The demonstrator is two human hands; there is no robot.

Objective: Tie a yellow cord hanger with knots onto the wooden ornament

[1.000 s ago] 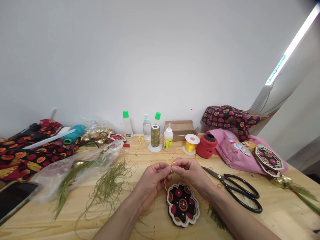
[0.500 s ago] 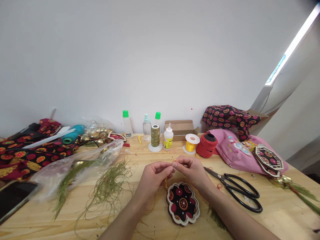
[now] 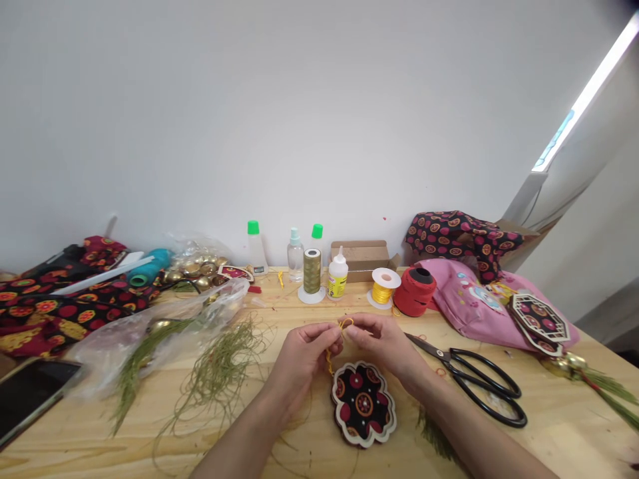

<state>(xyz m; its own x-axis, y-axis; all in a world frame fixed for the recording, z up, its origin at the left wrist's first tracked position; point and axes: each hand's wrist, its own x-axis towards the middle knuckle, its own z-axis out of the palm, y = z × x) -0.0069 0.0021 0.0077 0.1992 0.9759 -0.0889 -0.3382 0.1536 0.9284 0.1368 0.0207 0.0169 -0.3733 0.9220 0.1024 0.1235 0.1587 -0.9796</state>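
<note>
A yellow cord [image 3: 329, 360] runs up from a scalloped ornament [image 3: 364, 404] to my hands. The ornament has a pale wooden rim around dark patterned fabric, and lies on the table just below them. My left hand [image 3: 313, 347] pinches the cord between thumb and forefinger. Close beside it, my right hand [image 3: 375, 338] has its fingertips on a small loop [image 3: 346, 322] of the same cord that stands up between the two hands. Where exactly the right fingers press on the cord is partly hidden.
Black-handled scissors [image 3: 474, 379] lie right of my hands, near a red thread cone [image 3: 415, 291]. Behind stand a yellow cord spool [image 3: 383, 289], a glue bottle [image 3: 337, 275] and an olive thread cone [image 3: 312, 272]. Loose green threads [image 3: 214, 369] and a phone [image 3: 34, 392] lie left.
A yellow cord loop now shows above my fingertips, and the right fingertips have drawn slightly apart from the left. The ornament has shifted a little leftward.
</note>
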